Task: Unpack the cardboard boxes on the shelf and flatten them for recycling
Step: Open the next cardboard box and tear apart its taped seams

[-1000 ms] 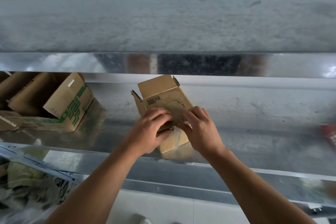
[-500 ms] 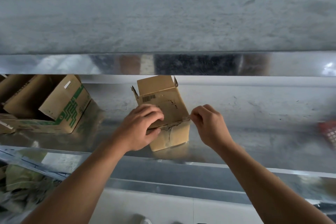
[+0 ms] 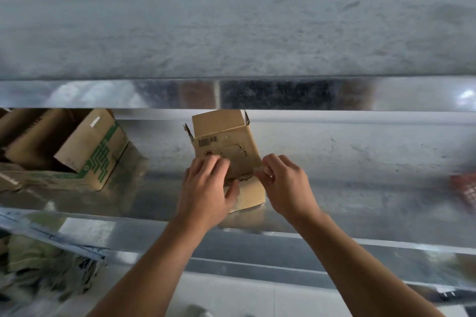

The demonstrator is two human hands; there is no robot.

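Both hands (image 3: 206, 193) (image 3: 286, 188) on small box (image 3: 226, 141)

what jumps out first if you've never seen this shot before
Two bare arms reach to a small cardboard box at the centre of the shiny metal shelf. The left hand grips it while the right hand pinches what looks like a tape strip at its right edge. At the far left sits a larger open box with green print, and a blurred red thing shows at the right edge.
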